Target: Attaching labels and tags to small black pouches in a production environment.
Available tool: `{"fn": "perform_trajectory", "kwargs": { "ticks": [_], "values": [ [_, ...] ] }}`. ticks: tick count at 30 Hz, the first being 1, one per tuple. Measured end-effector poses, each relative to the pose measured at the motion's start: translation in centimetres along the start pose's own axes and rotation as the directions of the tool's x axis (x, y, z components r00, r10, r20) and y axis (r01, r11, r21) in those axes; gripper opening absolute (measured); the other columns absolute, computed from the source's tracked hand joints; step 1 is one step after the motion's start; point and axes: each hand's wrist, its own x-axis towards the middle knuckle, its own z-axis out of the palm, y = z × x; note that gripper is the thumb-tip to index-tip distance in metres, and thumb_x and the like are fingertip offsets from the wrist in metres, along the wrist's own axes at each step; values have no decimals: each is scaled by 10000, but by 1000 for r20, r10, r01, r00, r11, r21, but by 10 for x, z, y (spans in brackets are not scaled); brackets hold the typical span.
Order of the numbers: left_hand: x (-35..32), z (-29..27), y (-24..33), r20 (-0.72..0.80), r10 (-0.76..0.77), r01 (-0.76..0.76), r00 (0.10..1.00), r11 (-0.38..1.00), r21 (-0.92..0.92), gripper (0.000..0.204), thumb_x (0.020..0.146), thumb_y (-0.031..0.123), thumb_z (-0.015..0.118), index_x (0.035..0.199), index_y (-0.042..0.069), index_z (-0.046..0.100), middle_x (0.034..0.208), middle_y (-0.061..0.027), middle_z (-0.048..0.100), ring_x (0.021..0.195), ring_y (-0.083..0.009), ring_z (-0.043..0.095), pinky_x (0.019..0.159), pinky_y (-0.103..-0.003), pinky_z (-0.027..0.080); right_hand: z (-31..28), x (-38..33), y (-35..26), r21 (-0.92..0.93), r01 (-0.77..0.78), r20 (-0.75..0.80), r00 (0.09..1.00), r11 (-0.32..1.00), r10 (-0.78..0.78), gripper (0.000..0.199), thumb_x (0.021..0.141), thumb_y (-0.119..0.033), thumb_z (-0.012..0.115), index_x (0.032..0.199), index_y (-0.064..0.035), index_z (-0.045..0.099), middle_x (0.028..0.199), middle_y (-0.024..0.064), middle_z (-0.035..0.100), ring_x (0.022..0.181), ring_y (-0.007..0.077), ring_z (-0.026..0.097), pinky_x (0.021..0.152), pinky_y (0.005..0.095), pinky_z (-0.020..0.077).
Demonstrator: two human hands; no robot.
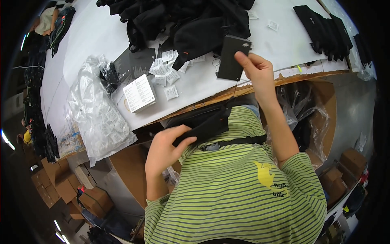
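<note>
My right hand (258,71) pinches a black hang tag (232,59) between thumb and fingers, above the front edge of the table. A thin dark string runs down from the tag toward the black fabric piece (209,132) at my waist. Fingers and thumb of my left hand (168,146) are closed on the left end of that fabric piece, which has a small orange mark. Just beyond, on the table, lie a stack of printed white tags (139,93), several small white packets (164,69) and flat black tags (134,63).
A heap of black fabric pieces (191,24) covers the far middle of the white table (83,24). Left stands a clear plastic bag (103,118) of white packets. More black pieces (323,30) lie far right. Below the wooden edge, an open cardboard box (329,118) holds plastic and dark items.
</note>
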Motion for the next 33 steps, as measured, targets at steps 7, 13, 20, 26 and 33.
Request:
{"fn": "perform_trajectory", "kwargs": {
  "ticks": [7, 13, 20, 26, 33],
  "values": [
    [27, 10, 19, -172, 605, -452, 777, 727, 517, 230, 673, 126, 728, 866, 53, 626, 1249, -100, 509, 1193, -331, 424, 961, -414, 375, 19, -27, -45, -633, 521, 694, 710, 573, 121, 273, 779, -314, 696, 709, -50, 691, 519, 102, 559, 428, 263, 485, 465, 326, 388],
    [37, 15, -3, 40, 572, -545, 819, 755, 365, 183, 736, 131, 690, 873, 48, 602, 894, -72, 590, 966, -255, 547, 904, -372, 411, 10, -39, -37, -638, 486, 741, 597, 597, 306, 319, 741, -384, 717, 800, -73, 684, 603, 97, 605, 519, 271, 557, 507, 334, 426],
    [90, -27, -51, -302, 404, -203, 863, 826, 525, 216, 744, 140, 684, 913, 38, 597, 902, -85, 587, 967, -269, 529, 863, -387, 381, -2, -42, -27, -578, 568, 789, 571, 586, 225, 314, 720, -361, 735, 803, -66, 668, 600, 81, 596, 552, 263, 565, 548, 337, 441],
    [110, -23, -71, -200, 460, -74, 865, 510, 857, 294, 611, 165, 769, 819, 67, 585, 990, -61, 563, 1096, -271, 449, 978, -435, 297, -10, -44, -30, -495, 642, 821, 567, 585, 73, 199, 690, -225, 767, 768, -57, 694, 631, 59, 617, 540, 213, 577, 511, 282, 449],
    [75, -38, -7, -548, 475, -367, 688, 880, 301, 114, 711, 69, 709, 785, 88, 625, 751, -6, 622, 779, -192, 572, 754, -311, 399, -9, -35, -34, -435, 845, 855, 496, 311, -151, 166, 663, -199, 760, 778, -99, 695, 566, 10, 545, 488, 174, 530, 481, 294, 414]
  ]
}}
